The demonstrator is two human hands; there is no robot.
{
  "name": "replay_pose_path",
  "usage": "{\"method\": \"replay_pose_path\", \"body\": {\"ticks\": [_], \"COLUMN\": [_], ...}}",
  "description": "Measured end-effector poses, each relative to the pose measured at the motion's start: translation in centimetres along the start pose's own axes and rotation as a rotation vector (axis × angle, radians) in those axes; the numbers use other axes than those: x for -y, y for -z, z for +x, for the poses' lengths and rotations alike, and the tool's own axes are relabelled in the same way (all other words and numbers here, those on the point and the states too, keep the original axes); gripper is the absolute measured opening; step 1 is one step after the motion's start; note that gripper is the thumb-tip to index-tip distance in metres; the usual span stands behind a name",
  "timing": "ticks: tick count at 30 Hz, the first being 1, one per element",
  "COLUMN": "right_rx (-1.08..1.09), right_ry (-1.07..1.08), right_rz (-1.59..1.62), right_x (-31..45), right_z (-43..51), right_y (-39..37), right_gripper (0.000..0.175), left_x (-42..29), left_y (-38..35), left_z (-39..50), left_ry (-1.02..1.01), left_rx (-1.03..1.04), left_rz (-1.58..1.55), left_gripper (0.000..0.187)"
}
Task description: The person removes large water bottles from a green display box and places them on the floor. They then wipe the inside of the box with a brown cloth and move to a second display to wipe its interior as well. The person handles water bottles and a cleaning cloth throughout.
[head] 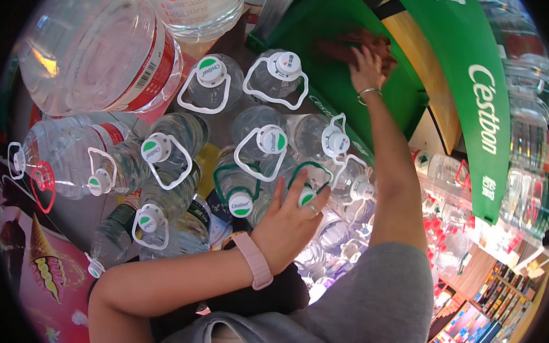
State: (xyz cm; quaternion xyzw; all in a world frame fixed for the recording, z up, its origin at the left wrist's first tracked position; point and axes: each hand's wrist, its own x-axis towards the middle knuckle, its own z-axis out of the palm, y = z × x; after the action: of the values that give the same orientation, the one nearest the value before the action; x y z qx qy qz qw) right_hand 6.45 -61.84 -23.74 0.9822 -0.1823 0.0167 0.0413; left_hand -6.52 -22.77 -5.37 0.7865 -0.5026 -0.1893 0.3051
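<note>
My left hand (293,219), with a pink watch band at the wrist, rests over a large clear water bottle with a green handle and a green-and-white cap (306,196); how firmly it grips cannot be told. My right hand (369,69), wearing a bracelet, presses a reddish-brown cloth (378,49), partly blurred, against the surface of a green plastic display shelf (305,28). Beside my left hand stands another bottle with a green handle (241,202). Several more big bottles with white handles, such as one with a white cap (273,139), stand around them.
Larger water jugs (99,50) with red labels stand at the upper left. A green branded header panel (485,112) curves along the right side. A freezer lid with ice-cream pictures (45,271) lies at the lower left. Stocked shelves (485,317) show at the lower right.
</note>
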Motion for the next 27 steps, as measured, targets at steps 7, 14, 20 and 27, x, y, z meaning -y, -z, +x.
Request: {"method": "replay_pose_path", "body": {"ticks": [7,14,20,27], "right_rx": [0.375,0.174,0.162,0.185], "right_ry": [-0.690,-0.590,-0.449,-0.456], "right_rz": [-0.207,0.169,-0.002,0.254], "right_x": [-8.9,-3.2,6.5,10.2], "right_z": [-11.1,-17.0,-22.4,-31.6], "right_y": [0.8,11.2,26.6,44.7], "right_gripper": [0.043,0.026,0.040,0.041], "left_x": [0.6,-4.6,-9.3,-24.9], "left_y": [1.2,9.6,22.1,33.2], "left_z": [-0.2,-6.1,-22.8,-39.1], "left_ry": [-0.052,-0.130,0.575,1.162], "left_rx": [0.173,-0.050,-0.042,-0.217], "left_rz": [0.067,-0.234,-0.781,-0.776], "left_gripper": [0.027,0.041,0.024,0.023]}}
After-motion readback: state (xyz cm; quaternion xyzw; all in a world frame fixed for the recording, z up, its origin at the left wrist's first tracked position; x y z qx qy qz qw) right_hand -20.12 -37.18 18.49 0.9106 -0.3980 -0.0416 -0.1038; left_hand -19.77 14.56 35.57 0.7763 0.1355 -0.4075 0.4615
